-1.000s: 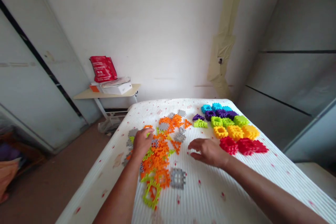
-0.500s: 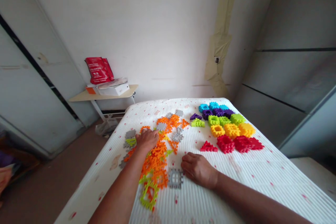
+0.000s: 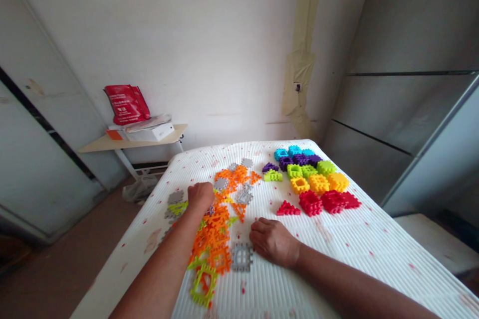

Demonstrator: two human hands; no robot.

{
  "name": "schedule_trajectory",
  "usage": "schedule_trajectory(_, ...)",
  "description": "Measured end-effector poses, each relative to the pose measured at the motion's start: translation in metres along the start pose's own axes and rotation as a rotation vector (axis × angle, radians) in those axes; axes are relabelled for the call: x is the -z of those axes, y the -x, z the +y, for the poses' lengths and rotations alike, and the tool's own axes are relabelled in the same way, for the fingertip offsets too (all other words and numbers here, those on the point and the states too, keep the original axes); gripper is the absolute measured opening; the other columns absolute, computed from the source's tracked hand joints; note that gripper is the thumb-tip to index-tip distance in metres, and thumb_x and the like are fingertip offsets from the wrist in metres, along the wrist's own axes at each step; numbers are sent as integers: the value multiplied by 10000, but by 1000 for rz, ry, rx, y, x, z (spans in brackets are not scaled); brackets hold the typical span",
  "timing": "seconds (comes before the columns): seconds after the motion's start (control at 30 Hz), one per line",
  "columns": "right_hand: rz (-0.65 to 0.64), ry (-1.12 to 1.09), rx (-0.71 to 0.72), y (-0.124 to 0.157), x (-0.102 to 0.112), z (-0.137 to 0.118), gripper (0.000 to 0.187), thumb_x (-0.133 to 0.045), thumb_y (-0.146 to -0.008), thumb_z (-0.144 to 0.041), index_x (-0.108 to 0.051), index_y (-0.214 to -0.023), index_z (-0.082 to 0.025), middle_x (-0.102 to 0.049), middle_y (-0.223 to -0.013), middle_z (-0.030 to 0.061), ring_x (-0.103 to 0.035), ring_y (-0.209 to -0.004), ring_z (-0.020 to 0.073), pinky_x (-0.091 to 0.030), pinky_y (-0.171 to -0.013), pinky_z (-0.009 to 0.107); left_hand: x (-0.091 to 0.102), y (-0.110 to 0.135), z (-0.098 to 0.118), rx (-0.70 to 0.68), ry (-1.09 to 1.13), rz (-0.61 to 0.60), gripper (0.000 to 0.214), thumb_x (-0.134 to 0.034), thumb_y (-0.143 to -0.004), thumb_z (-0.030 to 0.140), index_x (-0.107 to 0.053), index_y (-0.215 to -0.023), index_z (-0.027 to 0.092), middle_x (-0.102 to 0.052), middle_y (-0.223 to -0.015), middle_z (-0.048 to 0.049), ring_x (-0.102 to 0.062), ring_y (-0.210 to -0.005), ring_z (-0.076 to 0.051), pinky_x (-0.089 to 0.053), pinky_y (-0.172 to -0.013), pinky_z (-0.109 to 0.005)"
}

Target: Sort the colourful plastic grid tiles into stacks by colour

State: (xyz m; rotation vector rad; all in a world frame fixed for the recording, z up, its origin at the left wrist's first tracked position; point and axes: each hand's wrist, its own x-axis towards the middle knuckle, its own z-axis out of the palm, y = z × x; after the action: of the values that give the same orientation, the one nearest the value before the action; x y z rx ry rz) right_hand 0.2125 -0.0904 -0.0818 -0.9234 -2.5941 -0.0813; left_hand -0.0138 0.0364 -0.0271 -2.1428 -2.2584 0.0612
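My left hand (image 3: 201, 196) is closed at the left side of a heap of orange interlocking plastic pieces (image 3: 215, 227). Its fingers curl down out of sight, so anything in them is hidden. To its left lie grey pieces (image 3: 175, 197) and a lime green piece (image 3: 178, 208). Resting on the ribbed cover, my right hand (image 3: 275, 242) has its fingers curled in; whatever they may hold does not show. Just left of its fingers lies a grey square window piece (image 3: 242, 257). A lime green square frame (image 3: 204, 285) lies at the near end of the heap.
Stacked pieces stand in colour rows on the right: blue (image 3: 294, 151), purple (image 3: 299, 159), green (image 3: 309, 171), yellow (image 3: 319, 183) and red (image 3: 310, 203). A red triangle piece (image 3: 288, 209) lies beside them. Behind left, a small table (image 3: 97, 145) bears a red bag (image 3: 126, 104).
My left hand has gone from fingers spread over the pieces to a closed shape. My right hand stays curled on the cover. The whole view has shifted slightly.
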Motion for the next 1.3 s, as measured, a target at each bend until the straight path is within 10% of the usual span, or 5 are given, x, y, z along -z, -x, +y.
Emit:
schedule_trajectory(0.33, -6, 5, -11, -1, 1, -1, 191, -450, -874, -195, -498, -690, -182, -545, -756, 20, -444, -698, 135, -328, -618, 258, -2, 14, -18, 51, 50, 241, 368, -342, -833, 216, -704, -895, 196, -690, -948, -106, -619, -901, -217, -416, -707, -284)
schedule_trajectory(0.97, -10, 10, -30, 0, -1, -1, 184, -446, -881, -201, -506, -708, -180, -548, -775, 24, -449, -708, 135, -337, -628, 253, -21, -20, -6, 28, 185, 76, 355, -534, -726, 229, -654, -1060, 218, -668, -1050, -108, -617, -973, -228, -462, -765, -275)
schedule_trajectory(1.3, -12, 5, -21, -2, 3, -3, 200, -444, -887, -216, -507, -700, -181, -548, -765, 22, -453, -700, 133, -359, -625, 249, 2, 19, 1, -71, 396, 325, 405, -480, -786, 208, -574, -1180, 224, -551, -1159, -56, -567, -1035, -152, -433, -905, -221)
